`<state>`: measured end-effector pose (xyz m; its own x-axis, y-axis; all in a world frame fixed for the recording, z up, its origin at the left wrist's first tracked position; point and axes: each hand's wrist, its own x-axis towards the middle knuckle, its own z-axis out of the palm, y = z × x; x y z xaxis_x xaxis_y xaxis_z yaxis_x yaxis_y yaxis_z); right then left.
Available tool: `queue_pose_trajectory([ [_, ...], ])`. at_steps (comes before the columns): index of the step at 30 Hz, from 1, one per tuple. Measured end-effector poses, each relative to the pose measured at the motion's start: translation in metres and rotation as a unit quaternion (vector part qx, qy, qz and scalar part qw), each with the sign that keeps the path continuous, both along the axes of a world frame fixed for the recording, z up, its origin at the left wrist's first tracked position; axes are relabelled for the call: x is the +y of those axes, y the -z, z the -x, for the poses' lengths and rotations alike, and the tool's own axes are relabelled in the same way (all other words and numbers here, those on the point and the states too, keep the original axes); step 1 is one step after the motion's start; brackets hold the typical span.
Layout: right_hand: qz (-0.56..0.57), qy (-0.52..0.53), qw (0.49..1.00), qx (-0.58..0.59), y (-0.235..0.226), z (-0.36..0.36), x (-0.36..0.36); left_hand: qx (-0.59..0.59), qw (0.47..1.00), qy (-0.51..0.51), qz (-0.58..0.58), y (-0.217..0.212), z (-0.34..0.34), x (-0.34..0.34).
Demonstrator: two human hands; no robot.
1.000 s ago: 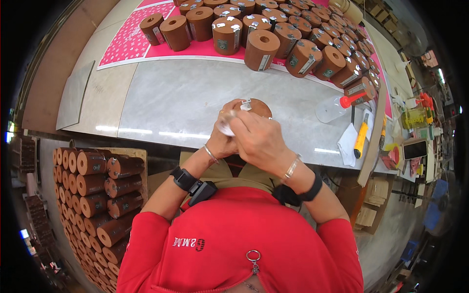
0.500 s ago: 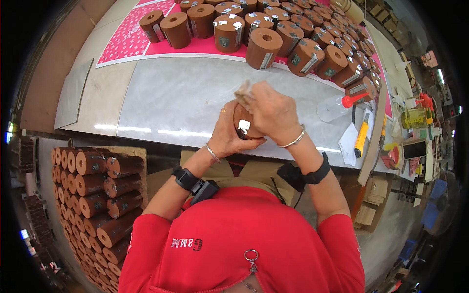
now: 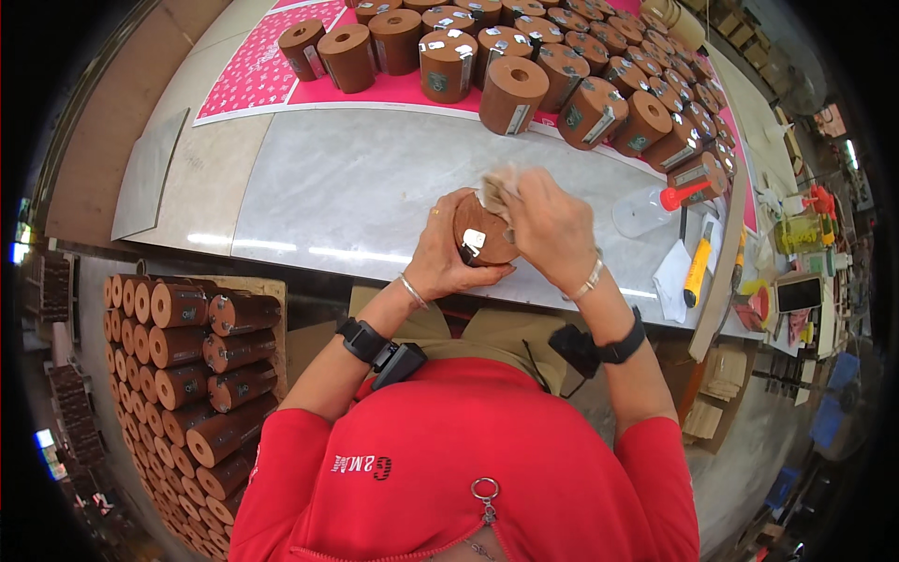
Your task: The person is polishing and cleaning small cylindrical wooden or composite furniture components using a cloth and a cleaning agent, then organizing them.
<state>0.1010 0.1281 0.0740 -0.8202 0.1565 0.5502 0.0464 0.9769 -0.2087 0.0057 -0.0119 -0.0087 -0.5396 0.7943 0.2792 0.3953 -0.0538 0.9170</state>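
A brown cylinder (image 3: 492, 245) is gripped at its left side by my left hand (image 3: 438, 251), close to the near edge of the table. On its upturned end sits a shiny, silvery-white latch-like piece (image 3: 474, 241). My right hand (image 3: 554, 227) pinches a crumpled beige cloth (image 3: 497, 187) against the far right rim of that cylinder. The cloth and fingers hide part of the cylinder's top.
Many similar brown cylinders (image 3: 513, 94) stand on a pink sheet (image 3: 245, 82) at the back. To the right are a squeeze bottle (image 3: 641, 212) with a red nozzle and a yellow cutter (image 3: 698, 267). More cylinders (image 3: 187, 347) lie stacked at lower left.
My right hand and the cloth have shifted right and slightly nearer me, so more of the cylinder's top shows. My left hand keeps its hold. The whole view has shifted slightly.
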Motion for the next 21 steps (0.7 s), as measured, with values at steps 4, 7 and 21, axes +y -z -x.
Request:
queue_pose_trajectory([
  [4, 0.026, -0.057, 0.998, 0.012, -0.002, -0.032, -0.019, -0.025, 0.999, -0.006, -0.022, 0.003, -0.002, 0.001],
  [7, 0.009, -0.099, 0.995, 0.017, -0.003, -0.004, -0.047, 0.224, 0.972, 0.025, -0.064, 0.029, 0.014, -0.001],
  [21, 0.153, 0.015, 0.988, -0.001, 0.013, -0.058, -0.024, 0.047, 0.997, 0.005, -0.065, 0.007, 0.005, 0.003],
])
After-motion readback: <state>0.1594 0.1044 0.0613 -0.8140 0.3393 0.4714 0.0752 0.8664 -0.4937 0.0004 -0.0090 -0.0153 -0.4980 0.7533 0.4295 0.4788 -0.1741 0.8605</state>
